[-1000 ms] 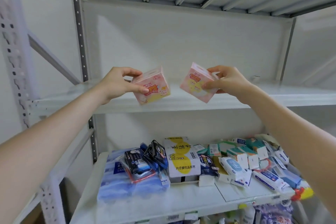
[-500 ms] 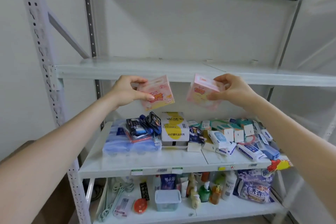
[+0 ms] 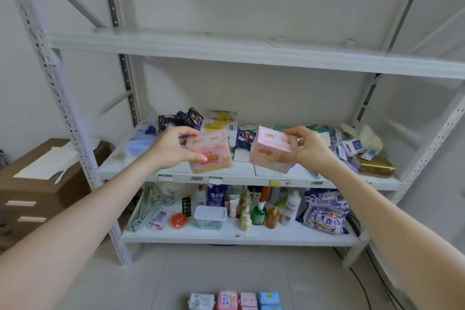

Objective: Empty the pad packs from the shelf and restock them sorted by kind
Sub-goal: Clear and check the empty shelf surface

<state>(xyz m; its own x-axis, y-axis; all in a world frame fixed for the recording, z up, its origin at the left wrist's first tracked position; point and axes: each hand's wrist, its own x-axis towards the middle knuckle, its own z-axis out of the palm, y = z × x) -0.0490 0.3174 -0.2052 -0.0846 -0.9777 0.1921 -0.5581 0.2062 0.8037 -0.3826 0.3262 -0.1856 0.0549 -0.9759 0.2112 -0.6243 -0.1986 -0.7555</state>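
The left hand (image 3: 173, 150) grips a pink pad pack (image 3: 211, 152), thumb across its front face and fingers curled over the top; the fingertips behind it are hidden. The right hand (image 3: 310, 148) holds a second pink pack (image 3: 271, 151) the same way, tilted, its far side covered by the palm. Both packs hang in the air, side by side but apart, in front of the middle shelf (image 3: 118, 161) and below the upper shelf (image 3: 226, 50). Their print is too blurred to read. Behind the hands, a jumble of small boxes and dark wrappers (image 3: 193, 117) is partly blocked from view. On the floor, a row of packs (image 3: 234, 299) in white, pink and blue is cut off by the bottom edge. The lower shelf carries bottles and a detergent bag (image 3: 324, 211).
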